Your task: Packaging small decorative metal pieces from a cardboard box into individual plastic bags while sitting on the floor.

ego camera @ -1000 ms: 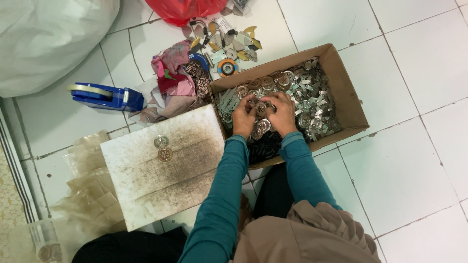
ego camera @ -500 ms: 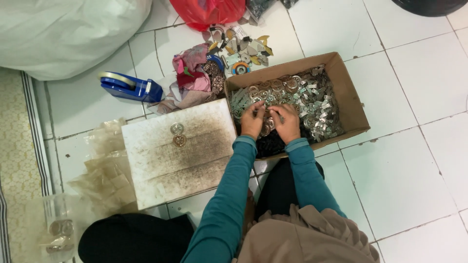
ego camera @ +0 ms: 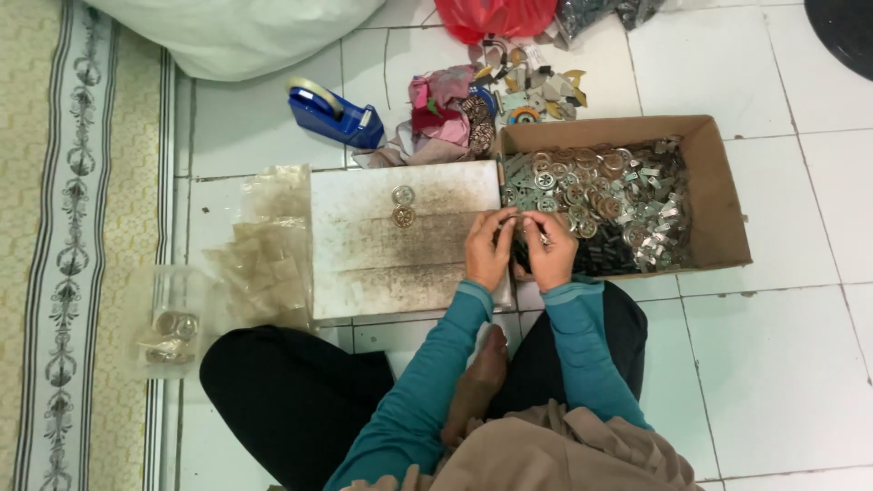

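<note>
My left hand [ego camera: 489, 247] and my right hand [ego camera: 548, 250] are pressed close together at the near left corner of a brown cardboard box [ego camera: 718, 205], by the right edge of a stained white board [ego camera: 364, 255]. Their fingertips pinch a small metal piece between them; it is too small to make out. The box holds a heap of round metal discs and small silver clips [ego camera: 600, 205]. Two round metal discs [ego camera: 403, 205] lie one above the other on the board, left of my hands.
A blue tape dispenser [ego camera: 333, 114] stands behind the board, beside crumpled pink cloth [ego camera: 441, 107] and mixed trinkets. Clear plastic bags [ego camera: 264, 255] lie left of the board, near a patterned rug [ego camera: 73, 273]. A white sack and a red bag sit at the back.
My hands have drawn back from the heap in the box to its near left corner, by the board's edge. The camera view has shifted left, showing the rug.
</note>
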